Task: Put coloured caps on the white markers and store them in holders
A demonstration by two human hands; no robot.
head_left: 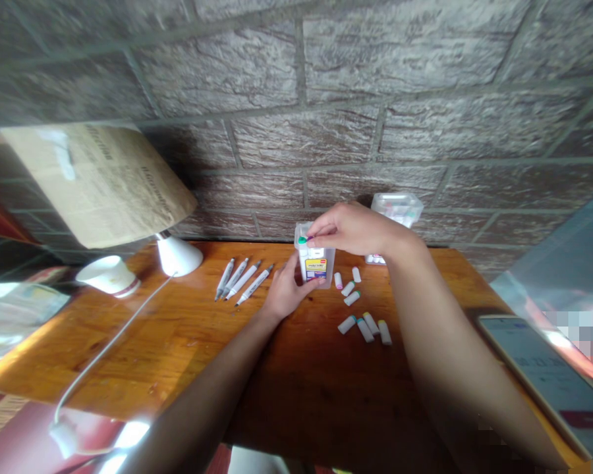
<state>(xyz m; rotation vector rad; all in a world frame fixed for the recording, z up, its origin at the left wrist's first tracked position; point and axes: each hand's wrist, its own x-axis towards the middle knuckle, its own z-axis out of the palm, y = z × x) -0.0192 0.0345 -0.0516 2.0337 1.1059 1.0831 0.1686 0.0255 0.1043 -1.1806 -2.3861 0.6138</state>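
My left hand (286, 289) is wrapped round the lower left of a clear plastic marker box (329, 266) with a yellow and blue label, steadying it upright on the table. Over its open top, my right hand (343, 227) has its fingers pinched on a marker (309, 239), of which only a dark purple-blue end shows. Beside those fingertips a green-ended marker (302, 242) stands in the box. Several loose white caps (352, 298) with coloured ends lie right of the box. Left of my left hand, several uncapped markers (242, 279) lie side by side.
A second clear box (396, 209) stands behind my right wrist, against the brick wall (346, 138). At left are a lamp (179, 255) with its cord and a tipped white cup (109, 276). A tablet (538, 375) lies along the right edge of the wooden table (178, 342).
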